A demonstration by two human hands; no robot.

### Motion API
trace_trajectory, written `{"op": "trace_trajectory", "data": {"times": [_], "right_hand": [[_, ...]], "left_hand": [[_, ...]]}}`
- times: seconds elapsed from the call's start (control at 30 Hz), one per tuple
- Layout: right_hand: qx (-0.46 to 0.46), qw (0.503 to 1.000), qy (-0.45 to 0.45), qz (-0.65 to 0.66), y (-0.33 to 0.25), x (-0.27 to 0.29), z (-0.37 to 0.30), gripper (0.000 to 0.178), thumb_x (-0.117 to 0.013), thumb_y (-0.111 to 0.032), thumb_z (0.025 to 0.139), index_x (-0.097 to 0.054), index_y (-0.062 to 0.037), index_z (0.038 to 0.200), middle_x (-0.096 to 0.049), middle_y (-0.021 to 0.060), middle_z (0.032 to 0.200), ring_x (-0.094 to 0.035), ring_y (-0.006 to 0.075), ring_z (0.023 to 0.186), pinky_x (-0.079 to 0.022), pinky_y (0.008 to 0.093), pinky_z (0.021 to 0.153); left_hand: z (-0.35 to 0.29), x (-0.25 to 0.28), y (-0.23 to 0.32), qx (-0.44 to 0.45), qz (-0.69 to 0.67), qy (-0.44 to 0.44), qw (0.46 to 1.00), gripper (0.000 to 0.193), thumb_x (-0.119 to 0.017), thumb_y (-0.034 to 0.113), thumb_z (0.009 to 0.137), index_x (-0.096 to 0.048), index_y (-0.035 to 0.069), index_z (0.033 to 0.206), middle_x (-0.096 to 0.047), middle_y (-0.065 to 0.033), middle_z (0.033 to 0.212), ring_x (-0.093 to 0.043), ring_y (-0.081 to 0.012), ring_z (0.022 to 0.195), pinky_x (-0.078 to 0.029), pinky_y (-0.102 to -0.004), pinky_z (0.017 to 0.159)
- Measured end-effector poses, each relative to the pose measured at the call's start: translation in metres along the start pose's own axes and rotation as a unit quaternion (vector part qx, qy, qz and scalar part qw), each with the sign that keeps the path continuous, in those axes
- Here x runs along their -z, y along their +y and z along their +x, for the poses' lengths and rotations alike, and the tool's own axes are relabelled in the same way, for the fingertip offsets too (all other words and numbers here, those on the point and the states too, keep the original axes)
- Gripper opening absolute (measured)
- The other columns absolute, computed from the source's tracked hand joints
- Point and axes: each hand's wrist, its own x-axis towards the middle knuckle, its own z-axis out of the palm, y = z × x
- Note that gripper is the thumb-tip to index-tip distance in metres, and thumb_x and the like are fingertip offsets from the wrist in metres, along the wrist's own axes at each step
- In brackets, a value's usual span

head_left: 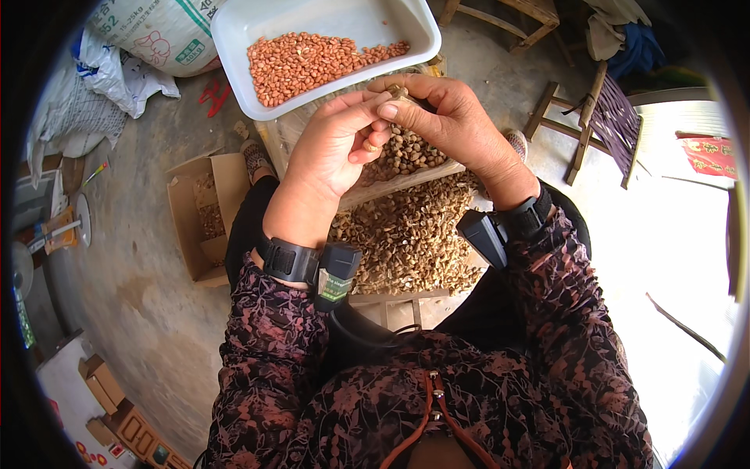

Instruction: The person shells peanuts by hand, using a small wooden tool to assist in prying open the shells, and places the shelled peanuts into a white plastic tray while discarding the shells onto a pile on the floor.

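My left hand (332, 141) and my right hand (441, 117) meet over a wooden box. Their fingertips are pinched together on a tan peanut in its shell (398, 92). A small yellowish ring (372, 146) shows on a curled finger of the left hand. Below the hands, whole peanuts (412, 152) lie in the box, partly hidden by my wrists. Nearer to me spreads a heap of broken peanut shells (414, 234). Just beyond my hands stands a white plastic basin (234, 55) holding reddish shelled peanut kernels (301, 66).
A cardboard box (181, 227) sits by my left leg. White woven sacks (156, 39) are at the far left, with a red object (212, 98) on the floor. Wooden stools (582, 133) stand to the right, and a dark stick (686, 327) lies on bright ground.
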Motion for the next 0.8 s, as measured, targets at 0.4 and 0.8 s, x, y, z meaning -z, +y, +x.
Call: {"op": "trace_trajectory", "data": {"times": [0.4,0.8], "right_hand": [[0.020,0.996,0.022,-0.079,0.008,0.003,0.000,0.026,-0.067,-0.018,0.085,-0.066,-0.0025,0.106,-0.068,0.0045,0.077,-0.059,0.0073,0.071,-0.048,0.0236,0.066],[0.026,0.958,-0.003,-0.286,0.005,0.002,-0.003,0.022,-0.065,-0.026,0.081,-0.065,-0.0064,0.090,-0.064,0.0143,0.076,-0.062,0.0309,0.070,-0.049,0.0354,0.062]], "left_hand": [[0.000,0.003,-0.001,-0.031,0.071,0.069,0.995,0.012,-0.060,0.016,0.088,-0.057,0.005,0.087,-0.053,0.0006,0.069,-0.047,-0.0033,0.056,-0.028,-0.0131,0.038],[0.001,-0.002,-0.001,0.051,0.106,0.107,0.987,0.018,-0.068,0.022,0.083,-0.057,0.008,0.087,-0.051,0.0024,0.068,-0.046,-0.0035,0.053,-0.026,-0.0135,0.036]]}}
